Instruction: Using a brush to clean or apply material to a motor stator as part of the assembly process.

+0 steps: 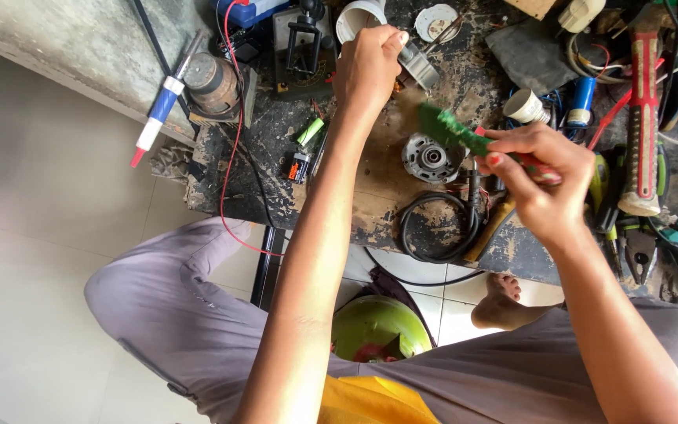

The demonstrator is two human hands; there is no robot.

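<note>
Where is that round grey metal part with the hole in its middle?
The round metal part lies mid-bench, below the green tool in the right hand, above the coiled black cable.

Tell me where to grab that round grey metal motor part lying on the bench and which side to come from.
Probably by its outer rim, from straight above. The round grey motor part lies flat, face up, on the workbench, so its edge is exposed all round. The near side is crowded by the coiled black cable, and the right hand hovers on one side, so top-down looks easiest.

A worn, paint-flecked dark table (378, 184) stands on a pale tiled floor (33, 259); daylight falls evenly. A grey concrete ledge (80, 47) adjoins it.
</note>
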